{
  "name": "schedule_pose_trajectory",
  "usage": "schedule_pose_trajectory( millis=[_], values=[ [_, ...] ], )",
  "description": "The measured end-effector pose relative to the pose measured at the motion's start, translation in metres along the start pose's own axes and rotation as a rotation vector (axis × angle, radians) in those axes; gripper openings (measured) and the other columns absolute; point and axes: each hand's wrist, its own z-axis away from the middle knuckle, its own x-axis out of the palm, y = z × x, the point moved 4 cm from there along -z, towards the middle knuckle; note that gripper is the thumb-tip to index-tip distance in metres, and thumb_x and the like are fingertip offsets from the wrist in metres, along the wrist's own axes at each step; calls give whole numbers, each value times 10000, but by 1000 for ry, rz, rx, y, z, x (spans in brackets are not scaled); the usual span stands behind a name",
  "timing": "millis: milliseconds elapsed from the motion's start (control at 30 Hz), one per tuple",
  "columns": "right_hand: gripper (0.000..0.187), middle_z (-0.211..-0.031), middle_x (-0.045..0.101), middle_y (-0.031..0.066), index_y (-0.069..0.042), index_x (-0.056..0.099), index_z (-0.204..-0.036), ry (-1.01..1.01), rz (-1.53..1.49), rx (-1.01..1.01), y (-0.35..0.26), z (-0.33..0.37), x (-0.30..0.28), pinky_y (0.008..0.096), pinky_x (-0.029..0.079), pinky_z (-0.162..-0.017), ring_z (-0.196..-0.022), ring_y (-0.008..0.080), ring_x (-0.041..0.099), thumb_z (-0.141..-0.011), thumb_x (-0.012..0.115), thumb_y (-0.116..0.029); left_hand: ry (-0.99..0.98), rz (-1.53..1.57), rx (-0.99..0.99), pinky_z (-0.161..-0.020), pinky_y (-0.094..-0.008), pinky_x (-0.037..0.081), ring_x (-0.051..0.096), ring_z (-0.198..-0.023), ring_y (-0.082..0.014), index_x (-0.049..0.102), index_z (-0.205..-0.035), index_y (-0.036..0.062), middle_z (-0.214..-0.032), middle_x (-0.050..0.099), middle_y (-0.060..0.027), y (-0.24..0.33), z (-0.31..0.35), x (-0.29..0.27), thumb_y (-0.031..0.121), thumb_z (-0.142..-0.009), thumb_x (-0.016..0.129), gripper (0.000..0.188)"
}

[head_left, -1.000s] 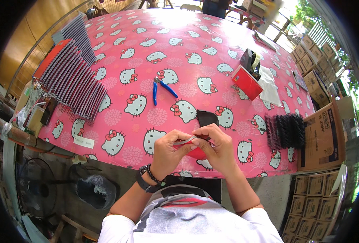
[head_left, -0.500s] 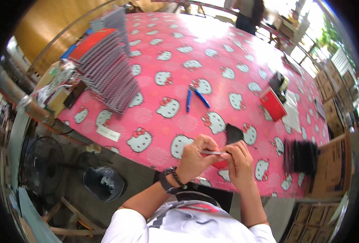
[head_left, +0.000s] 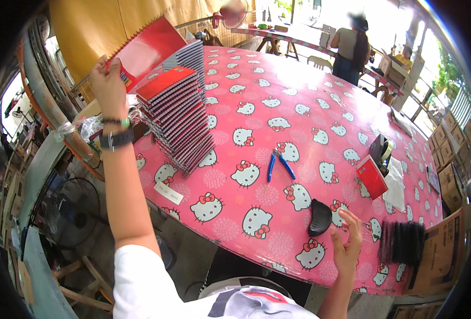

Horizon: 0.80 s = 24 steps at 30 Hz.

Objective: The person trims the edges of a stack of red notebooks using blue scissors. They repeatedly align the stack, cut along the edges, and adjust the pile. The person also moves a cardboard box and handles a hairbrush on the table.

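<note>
The left hand [head_left: 109,87] has its fingers grasping a red spiral notebook [head_left: 153,48], raised by the notebook stack [head_left: 179,127]; whether they touch is hard to tell. The step in hand seems to be handling it there, which calls for a steady grip. The right hand [head_left: 347,247] hangs loose, holding nothing. A white label [head_left: 169,193] and a cardboard box [head_left: 437,255] carry print.

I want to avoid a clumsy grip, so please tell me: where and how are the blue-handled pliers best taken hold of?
Probably best across both blue handles of the pliers, with the right hand, coming from the person's side. The pliers lie flat, handles splayed toward the person, metal tips pointing away, and that hand holds nothing.
</note>
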Motion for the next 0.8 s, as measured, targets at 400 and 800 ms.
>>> schedule_pose_trajectory(
  millis=[400, 800],
  values=[
    [255, -966, 617, 59, 13, 612, -1064, 382, 15, 211, 212, -40, -73, 277, 476, -718, -839, 117, 566, -856, 631, -134, -624, -834, 535, -955, -428, 405, 489, -1150, -332, 619, -1151, 30, -1171, 586, -199, -15, 32, 48, 433, -817, 652, 524],
    [333, -773, 657, 114, 20, 625, -929, 468, 266, 526, 285, -107, -66, 348, 487, -658, -712, 187, 623, -749, 762, -225, -721, -659, 669, -1017, -411, 362, 460, -1185, -335, 520, -1269, 42, -1259, 524, -152, 39, 118, 71, 189, -851, 636, 457]
  ],
)
